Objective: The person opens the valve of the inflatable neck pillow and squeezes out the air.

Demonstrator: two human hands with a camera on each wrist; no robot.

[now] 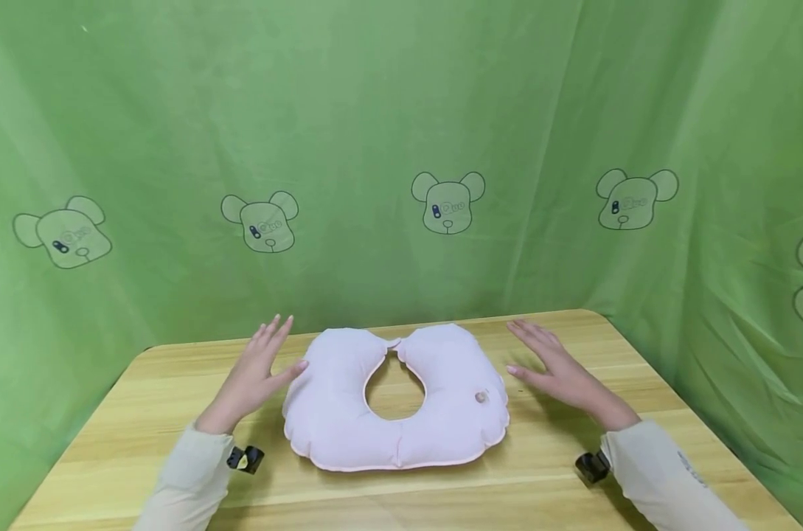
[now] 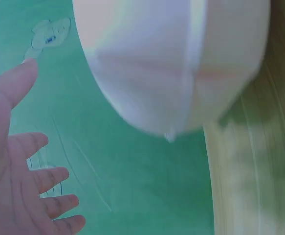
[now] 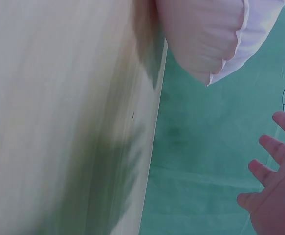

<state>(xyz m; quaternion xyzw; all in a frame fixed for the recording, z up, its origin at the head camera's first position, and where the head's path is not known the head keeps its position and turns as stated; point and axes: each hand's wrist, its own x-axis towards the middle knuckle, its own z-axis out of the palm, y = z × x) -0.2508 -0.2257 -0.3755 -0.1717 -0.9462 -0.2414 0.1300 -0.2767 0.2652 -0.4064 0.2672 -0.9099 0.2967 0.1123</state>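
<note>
A puffed-up, pale pink inflatable neck pillow [image 1: 335, 413] lies on the wooden table, its two rounded ends meeting at the far side around a central hole. On its right half sits a small round valve [image 1: 481, 397]. My left hand [image 1: 255, 376] is beside the pillow's left edge with fingers spread, the thumb tip overlapping that edge in the head view. To the right, my right hand [image 1: 560, 369] hovers over the table with straight fingers, apart from the pillow. Both wrist views show the pillow's seamed side [image 2: 147, 73] with the palms facing it and holding nothing.
The light wood table [image 1: 388, 509] has rounded far corners. Green curtains [image 1: 355, 110] printed with bear heads hang close behind it and along its sides. Each wrist carries a small black camera [image 1: 592, 467] beside a pale sleeve [image 1: 660, 472].
</note>
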